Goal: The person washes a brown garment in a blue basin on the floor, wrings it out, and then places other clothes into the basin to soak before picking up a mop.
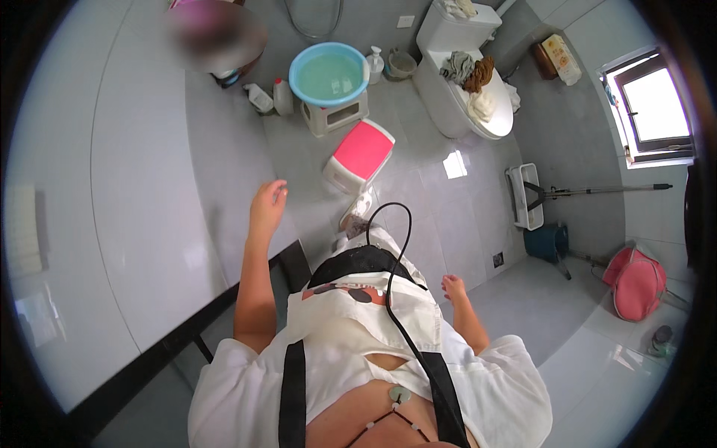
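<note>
Grey floor tiles point(418, 179) carry a white stool point(317, 119), its blue basin point(293, 78) already holding water point(330, 76). Bunched cloths point(479, 75) lie apart on the toilet point(439, 93), untouched. Left hand point(267, 207) and right hand point(452, 287) (both loosely curled) look empty.

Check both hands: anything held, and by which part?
Nothing appears held: the left hand is free in the air, apart from the pink-topped stool, and the right hand also looks empty.
</note>
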Demonstrator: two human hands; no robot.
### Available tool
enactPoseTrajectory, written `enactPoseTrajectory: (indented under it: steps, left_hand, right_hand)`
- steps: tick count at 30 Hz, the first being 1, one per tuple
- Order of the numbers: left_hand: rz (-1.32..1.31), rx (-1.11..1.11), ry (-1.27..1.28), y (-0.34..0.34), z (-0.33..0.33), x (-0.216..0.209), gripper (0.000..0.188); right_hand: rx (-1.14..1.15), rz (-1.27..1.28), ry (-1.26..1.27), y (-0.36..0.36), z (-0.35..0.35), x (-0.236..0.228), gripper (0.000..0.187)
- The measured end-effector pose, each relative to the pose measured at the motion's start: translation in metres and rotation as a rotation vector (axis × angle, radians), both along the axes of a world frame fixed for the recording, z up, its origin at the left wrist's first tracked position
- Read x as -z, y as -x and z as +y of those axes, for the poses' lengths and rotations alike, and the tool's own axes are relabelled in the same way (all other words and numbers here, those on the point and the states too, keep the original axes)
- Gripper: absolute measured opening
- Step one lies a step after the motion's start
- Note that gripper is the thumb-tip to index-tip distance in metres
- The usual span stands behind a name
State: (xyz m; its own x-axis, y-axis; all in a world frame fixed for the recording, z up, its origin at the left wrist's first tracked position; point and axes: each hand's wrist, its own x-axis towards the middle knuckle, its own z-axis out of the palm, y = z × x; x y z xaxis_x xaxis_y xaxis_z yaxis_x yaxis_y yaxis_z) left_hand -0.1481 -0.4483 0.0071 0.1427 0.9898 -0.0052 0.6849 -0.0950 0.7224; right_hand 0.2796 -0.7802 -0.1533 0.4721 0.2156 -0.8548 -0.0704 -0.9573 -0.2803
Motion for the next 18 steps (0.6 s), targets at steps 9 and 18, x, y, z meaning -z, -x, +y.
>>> enactPoseTrajectory:
  steps: [9,18]
  left_hand:
    - [-0.083,-0.003,0.247,-0.02,0.086,0.019,0.02]
    - [-0.08,0.177,0.079,-0.055,0.187,0.01,0.019]
  right_hand:
    - [0.137,0.0,-0.108,0.009,0.091,-0.014,0.022]
    - [0.196,-0.001,-0.333,0.014,0.186,-0.014,0.025]
